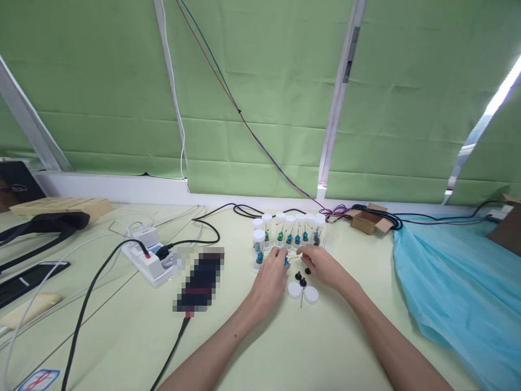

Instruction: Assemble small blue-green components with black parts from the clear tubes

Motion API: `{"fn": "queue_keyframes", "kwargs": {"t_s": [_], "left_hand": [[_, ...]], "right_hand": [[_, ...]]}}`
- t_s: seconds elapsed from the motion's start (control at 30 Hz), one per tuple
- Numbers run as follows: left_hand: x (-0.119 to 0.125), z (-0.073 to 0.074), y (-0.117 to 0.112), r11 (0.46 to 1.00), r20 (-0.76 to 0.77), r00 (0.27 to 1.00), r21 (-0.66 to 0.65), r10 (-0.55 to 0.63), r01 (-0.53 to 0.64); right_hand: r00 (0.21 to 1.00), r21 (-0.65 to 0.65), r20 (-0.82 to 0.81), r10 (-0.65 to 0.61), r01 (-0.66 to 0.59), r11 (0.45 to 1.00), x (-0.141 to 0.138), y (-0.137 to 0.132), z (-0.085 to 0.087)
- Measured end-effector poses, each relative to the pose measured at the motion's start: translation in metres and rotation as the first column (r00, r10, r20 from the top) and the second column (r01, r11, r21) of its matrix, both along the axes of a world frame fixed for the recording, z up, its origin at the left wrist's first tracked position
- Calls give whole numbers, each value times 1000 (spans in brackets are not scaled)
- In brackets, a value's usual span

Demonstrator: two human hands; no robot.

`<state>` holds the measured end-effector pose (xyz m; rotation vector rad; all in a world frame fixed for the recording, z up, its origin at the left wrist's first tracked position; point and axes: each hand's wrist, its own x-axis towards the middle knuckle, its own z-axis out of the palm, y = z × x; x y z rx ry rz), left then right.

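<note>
Hanging across the whole back of the room, green blinds [260,98] drop to a pale table [325,347] that fills the foreground. A crumpled blue sheet [456,288] covers the table's right end, and a white power strip [148,260] with black cables plugged in sits well to the left. A small open cardboard box [368,218] lies near the far edge. Just left of it stands a tight cluster of clear vials [288,231] with white caps, each with a blue or green bit inside. Both hands meet right in front of the vials. The left hand [271,279] pinches a tiny blue piece [286,262] at its fingertips. The right hand [323,266] has its fingers curled close beside it, but I cannot tell whether they grip anything. Two loose white lids [311,294] lie between the wrists, with three small black knobs [303,282] just above them.
</note>
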<state>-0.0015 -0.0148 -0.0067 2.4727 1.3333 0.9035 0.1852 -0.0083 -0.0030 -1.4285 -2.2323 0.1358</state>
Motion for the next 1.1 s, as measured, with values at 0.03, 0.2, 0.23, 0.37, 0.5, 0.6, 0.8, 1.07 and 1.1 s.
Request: {"fn": "queue_keyframes", "kwargs": {"t_s": [0.03,0.2,0.23,0.37,0.5,0.6,0.8,1.07,1.1], "left_hand": [[0,0,1,1000,24,1000,17,-2,2],[2,1,1,993,159,987,118,-20,1],[3,2,1,992,182,983,127,-21,-3],[5,4,0,991,262,965,131,-5,-30],[4,5,0,989,294,956,145,-2,-42],[4,4,0,988,295,955,149,-16,-30],[4,4,0,985,303,952,172,-45,-8],[3,4,1,989,306,952,148,-30,-17],[3,4,0,989,304,952,145,-27,-18]], "right_hand": [[1000,6,-10,1,-1,1000,0,1,-2],[996,53,-76,-40,44,998,0,9,-9],[994,68,-93,-58,64,996,-1,10,-10],[985,97,-142,-94,109,989,-3,12,-11],[982,111,-175,-70,90,990,-4,12,-12],[982,116,-186,-31,53,992,-5,12,-11],[977,40,-202,70,-63,997,-11,2,-3],[968,6,-214,129,-131,991,-15,-8,3],[969,30,-221,112,-109,994,-14,-6,3]]}}
